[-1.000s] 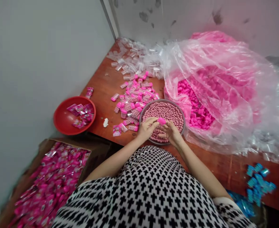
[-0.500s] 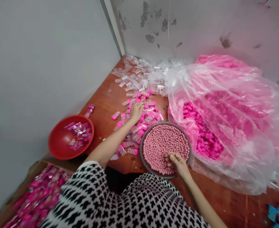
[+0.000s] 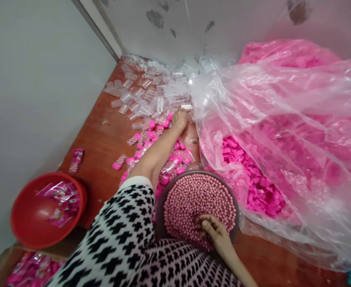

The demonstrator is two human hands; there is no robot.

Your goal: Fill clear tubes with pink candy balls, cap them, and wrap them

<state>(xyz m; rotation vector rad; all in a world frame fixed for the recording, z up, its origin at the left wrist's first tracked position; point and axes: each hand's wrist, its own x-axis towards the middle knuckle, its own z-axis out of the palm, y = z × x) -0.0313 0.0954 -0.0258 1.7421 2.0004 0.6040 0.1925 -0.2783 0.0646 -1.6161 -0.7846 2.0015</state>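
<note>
My left hand (image 3: 180, 119) reaches across to the near edge of a heap of clear plastic tubes (image 3: 160, 104). Its fingers curl down beside the tubes, and whatever they hold is hidden. Below my forearm lie small tubes filled with pink balls and closed with bright pink caps (image 3: 164, 179). My right hand (image 3: 215, 233) is in the dark round bowl (image 3: 160, 215) full of small pink balls (image 3: 199, 195). Thumb and forefinger are drawn together, the other fingers curled low among the balls. What sits in them, if anything, I cannot make out.
A large clear bag (image 3: 298, 159) of loose pink plastic caps (image 3: 261, 191) covers the right side. At left stand a red bowl (image 3: 28, 215) with wrapped packets and a lone packet (image 3: 76, 159). More pink packets (image 3: 33, 271) lie lower left. Walls border the wooden table (image 3: 94, 135).
My left hand has moved from above the capped tubes to the clear tubes farther back. My right hand stays in the ball bowl. The view has shifted, bringing the table closer.
</note>
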